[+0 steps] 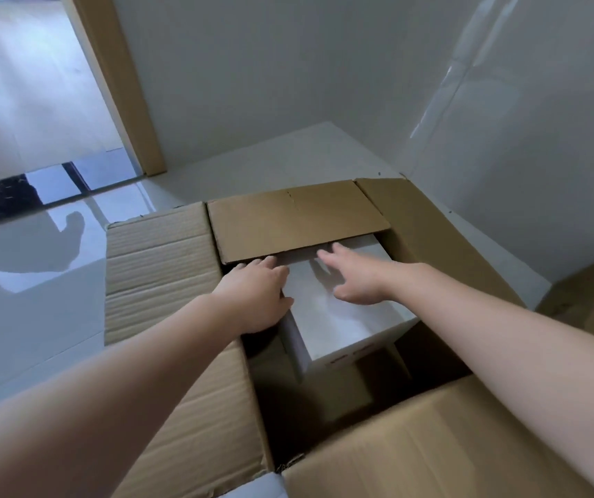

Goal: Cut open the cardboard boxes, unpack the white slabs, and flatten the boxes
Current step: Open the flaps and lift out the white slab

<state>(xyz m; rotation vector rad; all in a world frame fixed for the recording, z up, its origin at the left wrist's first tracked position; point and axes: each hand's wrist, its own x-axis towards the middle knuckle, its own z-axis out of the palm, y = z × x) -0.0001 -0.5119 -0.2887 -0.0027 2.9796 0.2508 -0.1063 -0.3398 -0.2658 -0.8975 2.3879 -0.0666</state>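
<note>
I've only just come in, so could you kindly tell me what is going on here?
A person is reaching both hands into an open cardboard box on the floor. The left hand rests on the left edge of a white slab that is in the box, and the right hand lies flat on its top. The far flap partly covers the slab. Nothing has been lifted out yet, and neither hand has a full grip.
</note>
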